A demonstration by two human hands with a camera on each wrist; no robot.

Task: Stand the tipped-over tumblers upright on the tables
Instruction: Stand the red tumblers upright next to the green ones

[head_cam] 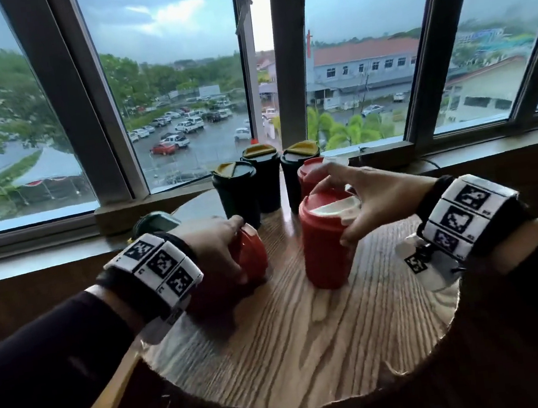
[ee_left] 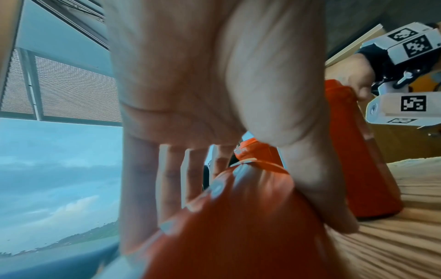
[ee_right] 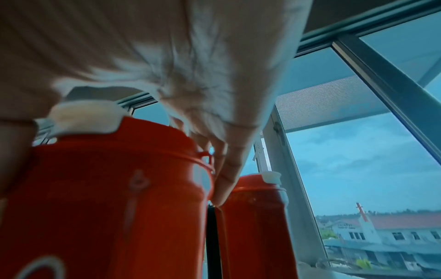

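Note:
On the round wooden table (head_cam: pixel 295 343) a red tumbler (head_cam: pixel 252 256) lies on its side. My left hand (head_cam: pixel 229 249) wraps over it, thumb on its near side; the left wrist view shows this tumbler (ee_left: pixel 226 226) under my palm with the thumb (ee_left: pixel 317 188) against it. To the right stands a red tumbler (head_cam: pixel 324 248) with a white lid flap, upright on the table. My right hand (head_cam: pixel 359 203) grips it at the lid, thumb in front and fingers (ee_right: pixel 224 179) behind. The right wrist view looks up along this tumbler (ee_right: pixel 107 198).
A second upright red tumbler (head_cam: pixel 306 173) stands behind the held one. Three dark tumblers with yellow lids (head_cam: pixel 237 190) stand at the table's far edge by the window sill (head_cam: pixel 458 156). A dark green object (head_cam: pixel 154 221) lies on the sill at left.

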